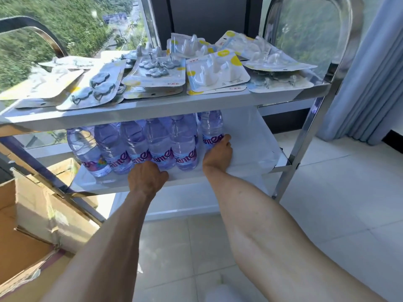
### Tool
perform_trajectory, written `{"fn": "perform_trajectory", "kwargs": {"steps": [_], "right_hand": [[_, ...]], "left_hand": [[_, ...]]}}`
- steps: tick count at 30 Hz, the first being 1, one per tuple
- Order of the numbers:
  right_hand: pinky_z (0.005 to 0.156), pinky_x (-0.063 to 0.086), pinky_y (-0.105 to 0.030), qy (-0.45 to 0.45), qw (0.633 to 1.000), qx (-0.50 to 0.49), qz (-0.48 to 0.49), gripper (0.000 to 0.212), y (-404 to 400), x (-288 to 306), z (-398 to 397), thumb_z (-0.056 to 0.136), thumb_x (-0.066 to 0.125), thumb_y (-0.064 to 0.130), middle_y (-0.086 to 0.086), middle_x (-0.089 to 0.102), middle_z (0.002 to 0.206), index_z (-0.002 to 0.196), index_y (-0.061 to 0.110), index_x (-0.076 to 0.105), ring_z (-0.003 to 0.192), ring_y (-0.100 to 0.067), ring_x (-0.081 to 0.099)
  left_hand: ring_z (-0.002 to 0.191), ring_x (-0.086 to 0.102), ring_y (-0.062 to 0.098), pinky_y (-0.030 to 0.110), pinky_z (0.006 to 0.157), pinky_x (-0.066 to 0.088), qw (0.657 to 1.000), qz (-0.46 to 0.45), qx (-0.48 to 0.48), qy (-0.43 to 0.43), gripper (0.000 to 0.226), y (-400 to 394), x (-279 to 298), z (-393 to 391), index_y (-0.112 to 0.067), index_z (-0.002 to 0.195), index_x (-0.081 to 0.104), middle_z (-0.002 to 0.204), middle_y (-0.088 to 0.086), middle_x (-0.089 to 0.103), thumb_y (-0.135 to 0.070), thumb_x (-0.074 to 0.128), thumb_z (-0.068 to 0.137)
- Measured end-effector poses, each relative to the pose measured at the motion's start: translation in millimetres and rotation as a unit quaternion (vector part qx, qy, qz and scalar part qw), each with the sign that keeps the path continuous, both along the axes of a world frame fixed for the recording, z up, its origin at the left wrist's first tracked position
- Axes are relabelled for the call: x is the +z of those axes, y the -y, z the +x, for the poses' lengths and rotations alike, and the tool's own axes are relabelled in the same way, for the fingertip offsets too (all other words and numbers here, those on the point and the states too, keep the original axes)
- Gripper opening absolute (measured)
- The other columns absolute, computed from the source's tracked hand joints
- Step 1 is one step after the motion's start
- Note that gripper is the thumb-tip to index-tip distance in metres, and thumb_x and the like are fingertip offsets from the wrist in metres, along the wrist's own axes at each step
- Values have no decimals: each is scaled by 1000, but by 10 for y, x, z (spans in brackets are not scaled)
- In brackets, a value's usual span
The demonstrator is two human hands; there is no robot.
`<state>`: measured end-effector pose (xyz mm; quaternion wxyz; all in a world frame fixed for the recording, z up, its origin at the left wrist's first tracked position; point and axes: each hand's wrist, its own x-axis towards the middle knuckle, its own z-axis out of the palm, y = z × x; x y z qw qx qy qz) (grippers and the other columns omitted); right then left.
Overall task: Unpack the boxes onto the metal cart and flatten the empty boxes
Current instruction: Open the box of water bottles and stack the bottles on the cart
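Both hands on the cart's [139, 110] middle shelf. Left hand [146, 177] curled round the base of a near bottle [159, 147] in the row; right hand [218, 154] gripping the far-right bottle [212, 127] low on its label. Blister packs [216, 73] heaped on the top shelf. Open box [28, 216] left, on the floor.

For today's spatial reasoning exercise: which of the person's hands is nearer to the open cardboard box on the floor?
Left. The left hand is at the front bottles on the middle shelf, closer to the cardboard box at lower left; the right hand holds the rightmost bottle, farther away.
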<state>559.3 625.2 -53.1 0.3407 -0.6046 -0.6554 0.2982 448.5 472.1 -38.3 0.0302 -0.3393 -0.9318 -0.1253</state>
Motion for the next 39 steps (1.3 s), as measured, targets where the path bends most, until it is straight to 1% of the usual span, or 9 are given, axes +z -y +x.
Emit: {"fn": "perform_trajectory", "kwargs": {"steps": [6, 9, 15, 18, 21, 25, 30, 35, 39], "right_hand": [[88, 46, -40, -3, 1000, 1, 9, 45, -348, 28, -215, 86, 59, 13, -15, 58, 120, 127, 6, 41, 111, -34, 56], [85, 46, -39, 5, 1000, 4, 13, 40, -464, -2, -304, 87, 59, 18, -14, 60, 118, 122, 8, 44, 110, -33, 56], [85, 47, -39, 89, 995, 46, 29, 51, -667, -48, -350, 81, 68, 21, -9, 59, 120, 124, 11, 42, 113, -32, 53], [87, 45, -39, 90, 994, 60, 29, 54, -673, -76, -318, 79, 71, 24, -9, 58, 121, 124, 13, 42, 114, -32, 51], [90, 44, -39, 100, 993, 61, 27, 56, -631, -59, -286, 78, 69, 22, -9, 56, 123, 126, 15, 40, 116, -31, 50], [97, 39, -38, 109, 992, 55, 21, 67, -522, -78, -274, 77, 68, 20, -12, 51, 130, 136, 15, 36, 120, -32, 46], [99, 33, -40, 110, 992, 57, 34, 65, -265, -129, -257, 82, 60, 18, -13, 53, 130, 141, 15, 36, 121, -33, 45], [101, 34, -40, 91, 993, 64, 33, 55, 58, 33, -116, 90, 55, 25, -12, 53, 130, 142, 19, 37, 122, -32, 45], [91, 40, -39, 60, 997, 49, 27, 47, 296, 185, 111, 92, 52, 17, -14, 52, 126, 138, 17, 41, 117, -33, 48]], "left_hand": [[85, 65, 34, 35, 73, 52, 999, 5, -28, -22, 17, -75, -107, 21, -10, 86, 66, 91, 10, 70, -25, 63, 79], [80, 65, 32, 32, 68, 49, 999, 18, -22, -26, 14, -83, -116, 29, -12, 81, 62, 87, 8, 70, -25, 63, 79], [80, 64, 29, 34, 67, 48, 997, 49, -1, -63, 23, -13, -216, 73, -13, 80, 63, 86, 4, 69, -37, 64, 82], [94, 57, 33, 40, 72, 48, 993, 87, 46, -71, 35, 20, -289, 105, -13, 98, 61, 102, 9, 61, -42, 66, 78], [113, 48, 38, 49, 83, 46, 980, 156, 116, -51, 66, 24, -339, 150, -16, 122, 43, 125, 16, 47, -47, 74, 73], [141, 25, 40, 54, 104, 33, 975, 183, 107, -62, 94, -80, -329, 193, -21, 148, 18, 158, 20, 15, -60, 67, 78], [147, 11, 38, 51, 110, 27, 986, 121, 57, -95, 103, -101, -313, 301, -27, 154, -2, 161, 19, -6, -60, 64, 82], [147, 10, 38, 48, 111, 26, 993, 77, 29, -88, 101, 57, -207, 491, -28, 153, -4, 161, 19, -6, -52, 66, 84], [148, 9, 36, 47, 112, 25, 995, 80, 23, -61, 95, 181, -48, 640, -29, 153, -3, 161, 19, -4, -48, 63, 88]]}}
